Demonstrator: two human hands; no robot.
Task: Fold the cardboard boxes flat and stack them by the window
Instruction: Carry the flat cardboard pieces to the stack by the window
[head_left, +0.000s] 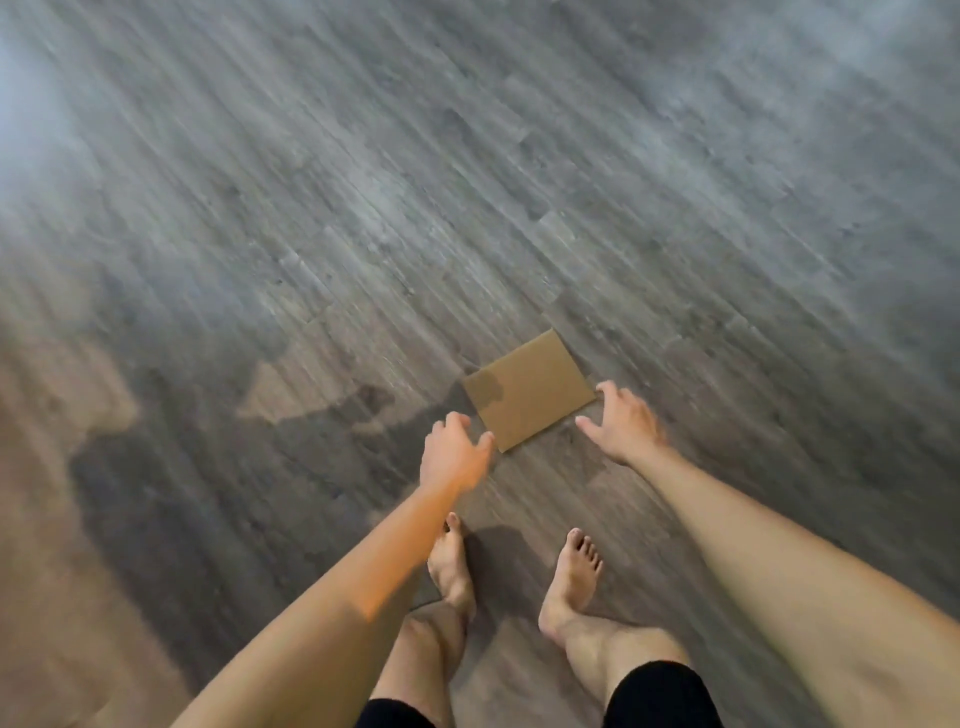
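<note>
Flattened cardboard piece (529, 391): flat on grey wood floor (467, 182), centre-right of frame. Left hand (453, 453) and right hand (626, 423): fingers spread, empty, flanking its lower corners. Bare feet (570, 579) below.

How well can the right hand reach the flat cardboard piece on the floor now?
Probably well: the right hand is open beside the cardboard piece, near its right corner, with nothing between them. The left hand stays on the opposite side.
</note>
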